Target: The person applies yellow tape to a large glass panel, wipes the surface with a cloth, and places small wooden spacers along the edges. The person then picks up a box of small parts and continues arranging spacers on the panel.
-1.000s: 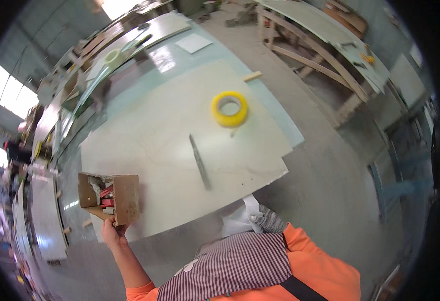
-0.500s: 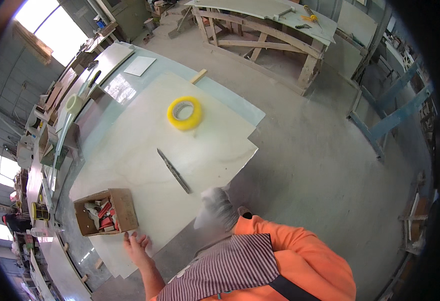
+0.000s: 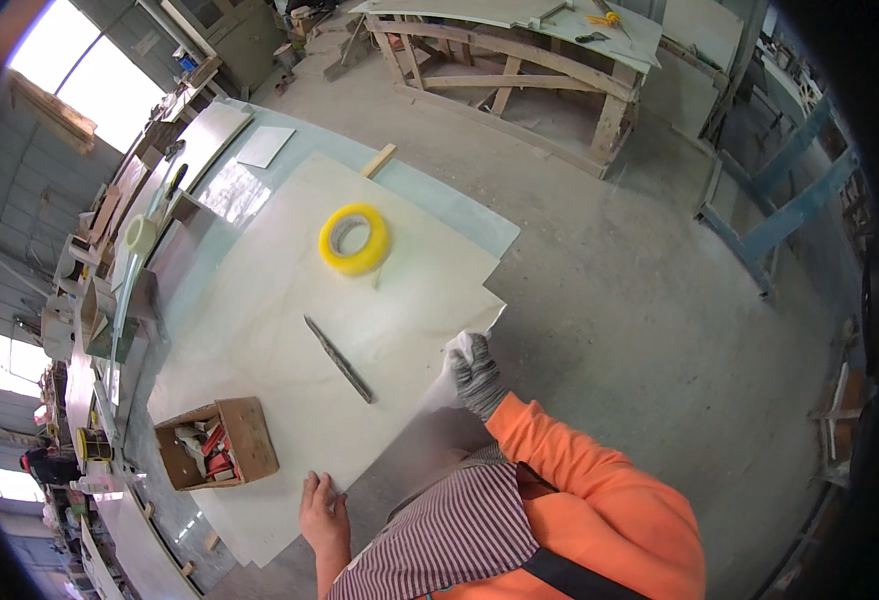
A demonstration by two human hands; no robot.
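My right hand (image 3: 479, 382), in a grey glove, is closed on a crumpled white cloth (image 3: 456, 352) at the right edge of a large pale stone-like sheet (image 3: 399, 290). Bare, my left hand (image 3: 325, 512) lies with its fingers extended on the sheet's near edge, apart from the cardboard box. That open box (image 3: 249, 438) holds red and whitish pieces. Between the two hands and farther in, a slim dark pen-shaped tool (image 3: 339, 360) lies on the sheet. Beyond it sits a roll of yellow tape (image 3: 377, 250).
Beneath the sheet is a glassy bluish tabletop (image 3: 459, 205) with a wood strip (image 3: 379, 160) at its far edge. A cluttered bench runs along the left. A wooden-framed table (image 3: 519, 85) stands at the back, and a blue metal frame (image 3: 789, 210) on the right.
My right hand has moved up and forward to the sheet's right edge with the white cloth. My left hand has shifted right, away from the box. The view has moved slightly.
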